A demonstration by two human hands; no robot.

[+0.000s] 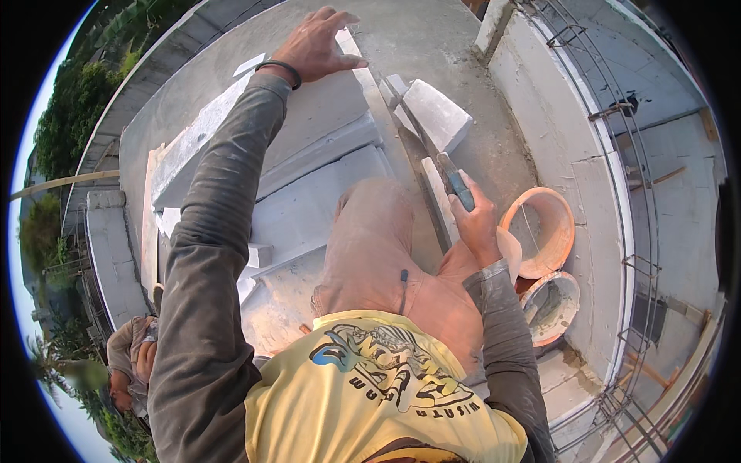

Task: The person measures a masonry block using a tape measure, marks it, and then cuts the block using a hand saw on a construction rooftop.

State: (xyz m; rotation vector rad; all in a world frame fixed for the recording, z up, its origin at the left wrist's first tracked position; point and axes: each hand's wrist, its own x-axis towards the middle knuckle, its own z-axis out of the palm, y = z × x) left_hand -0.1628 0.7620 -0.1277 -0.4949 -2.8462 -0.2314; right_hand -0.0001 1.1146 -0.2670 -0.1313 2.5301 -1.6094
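Our right hand [475, 220] grips the saw [421, 150] by its blue handle, fingers wrapped tight around it.
Its blade runs along a cut in the white block [309, 147]; our left hand [312, 48] lies flat, fingers together, seemingly to steady it. Two orange buckets [559, 231] sit beside us on the concrete roof [432, 38], with a block wall [556, 131] behind.

Grey concrete slab [432, 38] underfoot, dusty. Stacked white blocks [309, 154] lie across it, one loose white block [436, 116] to the right, and two orange buckets [540, 231], the nearer perhaps holding mortar.
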